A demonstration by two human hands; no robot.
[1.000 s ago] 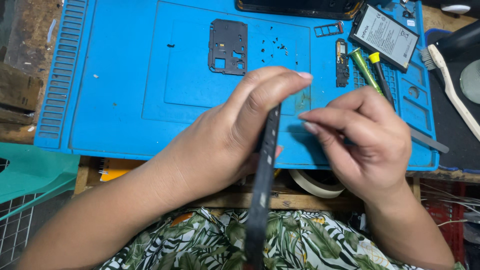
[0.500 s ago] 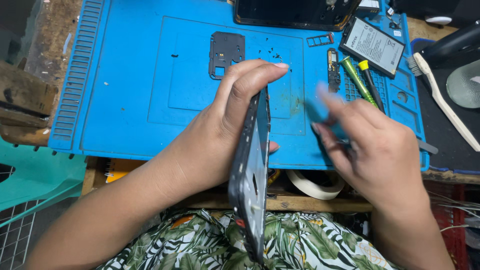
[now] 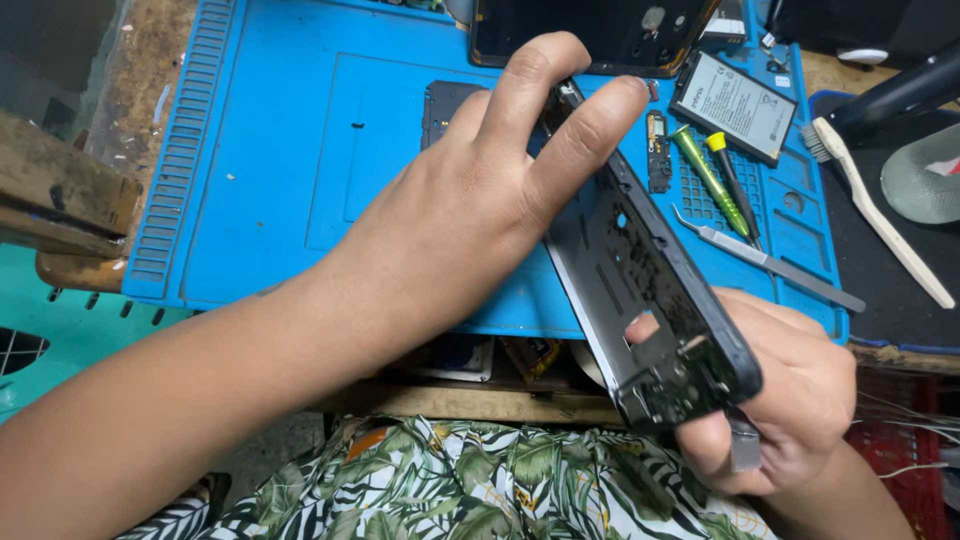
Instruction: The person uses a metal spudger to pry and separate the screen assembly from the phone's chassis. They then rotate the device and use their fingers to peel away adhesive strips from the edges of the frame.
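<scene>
I hold a stripped black phone frame (image 3: 640, 290) tilted over the near edge of the blue work mat (image 3: 290, 150). My left hand (image 3: 470, 200) grips the frame's far end, its fingers spread over the top edge. My right hand (image 3: 790, 400) cups the near end from below and behind, thumb on the lower corner, with a small grey piece (image 3: 742, 445) pinched under it. The frame's inner side, with its openings, faces me.
On the mat lie a phone battery (image 3: 735, 105), a green and a yellow-tipped screwdriver (image 3: 712, 180), metal tweezers (image 3: 770, 260), a small dark cover plate (image 3: 445, 105) and a black phone back (image 3: 590, 35). A white brush (image 3: 875, 215) rests at the right.
The frame has turned from edge-on to showing its inner face. My right hand has dropped from beside it to under its near end. The view has moved closer.
</scene>
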